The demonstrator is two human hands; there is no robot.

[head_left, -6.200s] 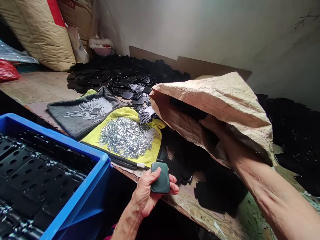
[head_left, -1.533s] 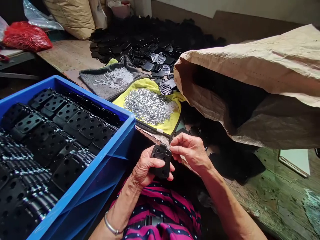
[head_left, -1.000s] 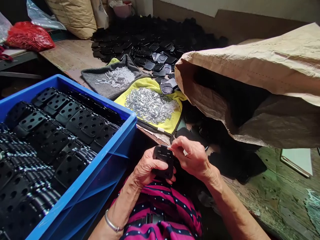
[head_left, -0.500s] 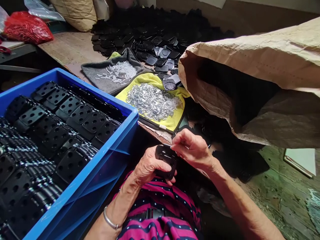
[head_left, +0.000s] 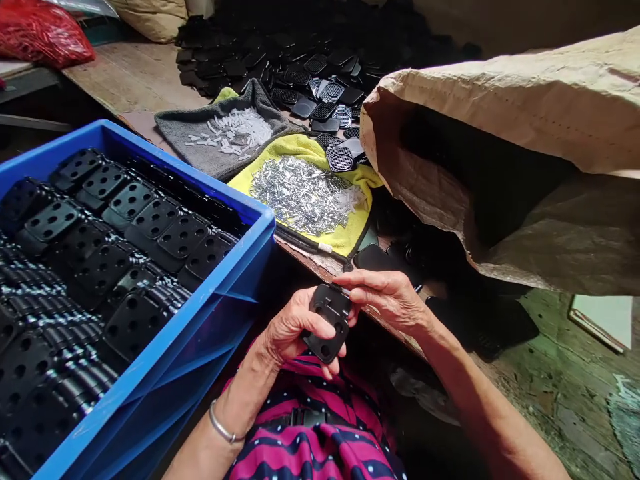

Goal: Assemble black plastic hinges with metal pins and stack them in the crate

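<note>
My left hand (head_left: 300, 323) grips a black plastic hinged plate (head_left: 325, 347) with round holes, its thumb across the face and fingers underneath. The plate is tilted, with a slotted hinge line near its top edge. At that upper right edge, my right hand (head_left: 387, 297) has its fingers close together, touching the plate. A thin, light metal pin (head_left: 343, 289) shows at its fingertips, mostly hidden. Beyond my hands, a yellow cloth (head_left: 357, 241) bears a heap of small metal pins (head_left: 300, 197). Short white sticks (head_left: 240, 130) lie on a grey cloth (head_left: 183, 137).
A blue crate (head_left: 200, 340) on the left holds rows of black hinged plates (head_left: 155, 220). An open brown paper sack (head_left: 520, 100) leans in at the right. Loose black plates (head_left: 300, 87) are heaped at the back. A red bag (head_left: 43, 33) sits at the far left.
My right hand has gone from a curled pinch to straighter fingers along the plate's upper edge. The plate in my left hand has turned, showing more of its face. The view has shifted slightly.
</note>
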